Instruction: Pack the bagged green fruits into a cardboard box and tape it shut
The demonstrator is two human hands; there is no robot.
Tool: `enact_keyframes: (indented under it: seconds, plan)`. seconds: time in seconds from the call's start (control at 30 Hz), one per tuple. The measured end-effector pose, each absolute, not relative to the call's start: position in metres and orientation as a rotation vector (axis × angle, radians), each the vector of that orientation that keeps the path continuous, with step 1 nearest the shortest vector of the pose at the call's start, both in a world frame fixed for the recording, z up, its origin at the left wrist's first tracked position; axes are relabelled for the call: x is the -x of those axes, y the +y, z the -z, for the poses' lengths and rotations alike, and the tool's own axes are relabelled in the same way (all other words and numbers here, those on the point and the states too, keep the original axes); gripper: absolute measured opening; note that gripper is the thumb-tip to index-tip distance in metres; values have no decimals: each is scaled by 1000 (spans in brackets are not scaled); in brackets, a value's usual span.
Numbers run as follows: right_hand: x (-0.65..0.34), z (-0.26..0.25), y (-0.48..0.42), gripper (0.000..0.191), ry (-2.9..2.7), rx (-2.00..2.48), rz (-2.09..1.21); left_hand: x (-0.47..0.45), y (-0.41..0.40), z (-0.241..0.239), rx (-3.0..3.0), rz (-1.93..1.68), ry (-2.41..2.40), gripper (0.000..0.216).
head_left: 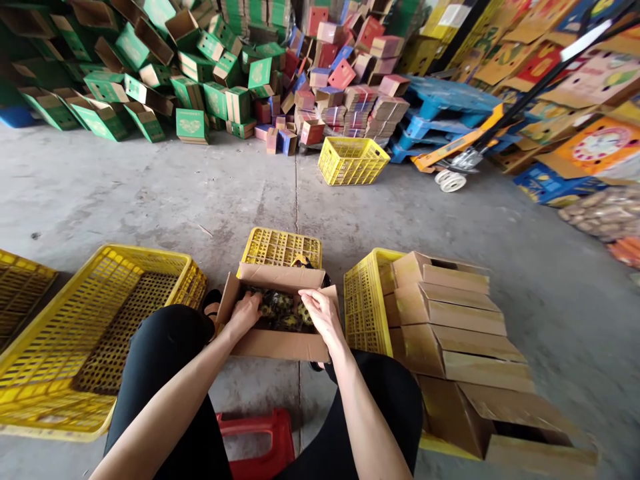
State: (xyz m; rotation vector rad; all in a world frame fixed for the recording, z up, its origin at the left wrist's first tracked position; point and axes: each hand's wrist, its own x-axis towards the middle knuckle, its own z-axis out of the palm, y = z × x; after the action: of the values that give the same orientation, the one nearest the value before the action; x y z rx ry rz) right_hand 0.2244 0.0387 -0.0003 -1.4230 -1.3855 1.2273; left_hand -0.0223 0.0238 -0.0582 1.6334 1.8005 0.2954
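Note:
An open cardboard box point(280, 345) sits between my knees, its flaps folded out. Inside lie several dark green and yellowish round items in clear plastic wrap point(283, 305); their exact kind is too small to tell. My left hand point(245, 315) reaches into the box's left end, fingers bent down among the wrapped items, fingertips partly hidden. Over the right end hangs my right hand point(323, 315), its fingers stretched out and close to the wrapped items there. An upturned yellow plastic crate point(281, 247) shows just beyond the box.
Left stands a large yellow crate point(145, 257). At right, several cardboard boxes point(465, 313) lie stacked in another yellow crate point(364, 313). A red plastic stool point(280, 440) is below me. Farther off are a yellow crate point(350, 167), a pallet jack point(457, 143) and piled green boxes point(193, 125).

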Motion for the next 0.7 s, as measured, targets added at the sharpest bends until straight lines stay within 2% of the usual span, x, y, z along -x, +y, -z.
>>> enact_keyframes:
  seconds: [0.1, 0.27, 0.4, 0.5, 0.57, 0.7]
  plan:
    - [-224, 0, 38, 26, -1401, 1414, -1244, 19, 28, 58, -1594, -372, 1791, 25]
    - [-224, -1, 36, 27, -1406, 1419, -1256, 14, 31, 52, -1496, -523, 1720, 36]
    - [-226, -3, 35, 25, -1414, 1445, -1280, 16, 37, 34, -1435, -653, 1642, 35]
    - [-224, -3, 34, 23, -1385, 1446, -1305, 19, 39, 13, -1254, -853, 1413, 40]
    - [-221, -3, 31, 29, -1297, 1474, -1357, 19, 37, -1, -1063, -924, 1216, 46]
    - [-213, -7, 26, 52, -1033, 1462, -1617, 13, 35, -17, -730, -1003, 1030, 38]
